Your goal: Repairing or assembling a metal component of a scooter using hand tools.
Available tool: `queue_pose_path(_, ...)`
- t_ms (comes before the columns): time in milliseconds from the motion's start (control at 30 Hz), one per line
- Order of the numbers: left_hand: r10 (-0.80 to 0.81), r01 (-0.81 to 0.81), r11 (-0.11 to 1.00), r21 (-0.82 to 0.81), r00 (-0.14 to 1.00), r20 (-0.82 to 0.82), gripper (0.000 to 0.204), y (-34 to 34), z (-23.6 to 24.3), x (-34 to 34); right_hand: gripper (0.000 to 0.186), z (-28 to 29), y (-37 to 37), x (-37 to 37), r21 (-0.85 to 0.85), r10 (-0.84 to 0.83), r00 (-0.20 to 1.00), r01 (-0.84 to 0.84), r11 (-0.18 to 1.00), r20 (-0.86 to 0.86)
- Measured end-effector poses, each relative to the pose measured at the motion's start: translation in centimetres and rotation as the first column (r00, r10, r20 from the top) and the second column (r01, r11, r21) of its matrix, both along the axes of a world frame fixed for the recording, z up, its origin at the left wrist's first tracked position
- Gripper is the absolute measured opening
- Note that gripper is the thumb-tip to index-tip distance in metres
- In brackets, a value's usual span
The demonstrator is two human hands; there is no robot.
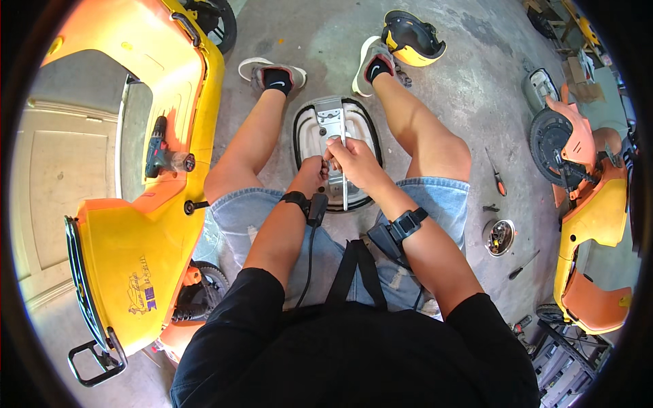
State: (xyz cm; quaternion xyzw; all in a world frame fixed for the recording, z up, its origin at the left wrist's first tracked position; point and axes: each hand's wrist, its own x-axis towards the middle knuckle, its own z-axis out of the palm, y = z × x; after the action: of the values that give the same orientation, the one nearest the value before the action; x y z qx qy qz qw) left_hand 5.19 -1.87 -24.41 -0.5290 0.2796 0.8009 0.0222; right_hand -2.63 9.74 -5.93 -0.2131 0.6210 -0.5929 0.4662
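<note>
Between my legs on the floor lies an oval white part with a black rim (pixel 302 136), a silver metal bracket (pixel 330 110) and a long pale bar running along its middle. My left hand (pixel 315 172) is curled over the bracket's left side; what its fingers hold is hidden. My right hand (pixel 354 160) is just above and to the right, thumb and fingers pinched beside the bar at the middle of the part; what is in that pinch is too small to make out.
Yellow scooter bodies stand at left (pixel 129 265) and right (pixel 590 211), a cordless drill (pixel 158 153) resting on the left one. A yellow-black helmet (pixel 415 54) lies beyond my right foot. A screwdriver (pixel 500 182) and round metal bowl of small parts (pixel 491 241) lie at my right.
</note>
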Motion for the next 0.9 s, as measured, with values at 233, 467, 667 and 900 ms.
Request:
queue_pose_path(233, -0.103, 0.105, 0.988, -0.112, 0.994, 0.026, 0.014, -1.9, -2.5, 1.8, 0.046, 0.1, -1.8, 1.0, -0.008, -0.141, 0.989, 0.141, 0.990, 0.039)
queue_pose_path(467, -0.643, 0.554, 0.284, -0.783, 0.715, 0.273, 0.050, -1.8, 10.1, 1.8, 0.053, -0.3, -2.3, 0.6, 0.089, -0.324, 0.909, 0.357, 0.930, -0.263)
queue_pose_path(667, -0.627, 0.470, 0.081, -0.879, 0.710, 0.322, 0.033, -0.9, 10.3, 3.4, 0.071, -0.4, -4.0, 2.4, -0.091, -0.372, 0.822, 0.370, 0.925, -0.431)
queue_pose_path(900, -0.683, 0.456, 0.018, -0.890, 0.656, 0.322, 0.024, -1.1, 9.9, 2.9, 0.036, 2.5, -1.8, 1.4, -0.044, -0.122, 0.262, 0.285, 0.958, -0.957)
